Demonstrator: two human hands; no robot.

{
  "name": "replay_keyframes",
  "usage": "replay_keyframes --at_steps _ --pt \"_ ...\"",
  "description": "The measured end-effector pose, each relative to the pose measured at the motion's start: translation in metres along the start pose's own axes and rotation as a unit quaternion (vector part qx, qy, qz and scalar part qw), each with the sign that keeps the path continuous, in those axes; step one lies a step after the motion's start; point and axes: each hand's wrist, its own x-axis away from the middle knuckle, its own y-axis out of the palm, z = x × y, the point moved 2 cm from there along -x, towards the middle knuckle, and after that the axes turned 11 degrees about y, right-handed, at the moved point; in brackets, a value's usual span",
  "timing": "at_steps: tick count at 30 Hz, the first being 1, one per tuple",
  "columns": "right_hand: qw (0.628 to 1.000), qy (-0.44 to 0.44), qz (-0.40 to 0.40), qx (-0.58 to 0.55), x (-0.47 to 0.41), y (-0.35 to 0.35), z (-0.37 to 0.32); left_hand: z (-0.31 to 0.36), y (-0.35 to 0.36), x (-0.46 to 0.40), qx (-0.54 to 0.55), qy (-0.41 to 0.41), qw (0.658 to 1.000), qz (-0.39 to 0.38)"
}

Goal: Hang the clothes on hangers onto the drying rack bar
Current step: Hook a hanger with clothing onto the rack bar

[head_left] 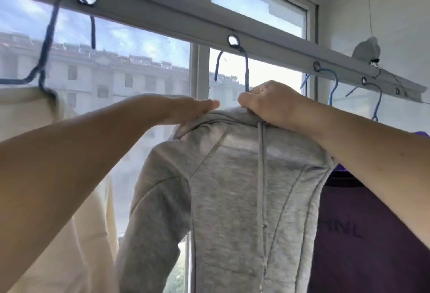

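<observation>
Hanging grey hoodie (232, 188) on rack bar (162, 11), window (139, 43) behind.

Bright daylight through the window (139, 64), backlit, edges warped.

The grey hoodie (235, 188) covers its own hanger, so only the blue hook (244, 64) shows above the collar. The right hand (272, 104) hides where that hook goes into the cloth, and its fingertips are tucked out of sight. The hoodie's bottom runs off the lower edge. The cream top (69, 199) is cut off at the left edge, and its dark hanger (46, 48) looks blurry. The purple shirt (363, 234) is partly behind the right arm, so its letters cannot be read whole.
</observation>
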Motion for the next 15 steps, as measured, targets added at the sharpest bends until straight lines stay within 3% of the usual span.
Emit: replay_keyframes --at_steps 4,7,13,15 --pt "0.999 0.041 -0.033 0.005 -0.008 0.003 -0.005 0.011 -0.017 0.013 -0.17 -0.013 0.984 0.05" --pt "0.997 0.061 -0.03 0.046 -0.021 0.009 -0.012 0.012 -0.025 0.018 -0.361 0.047 0.929 0.069" --pt "0.99 0.083 -0.014 0.117 -0.04 0.017 -0.02 0.01 -0.027 0.032 -0.498 0.04 0.864 0.064" --pt "0.987 0.08 -0.004 0.141 -0.045 0.021 -0.02 0.006 -0.026 0.034 -0.511 0.026 0.858 0.046"
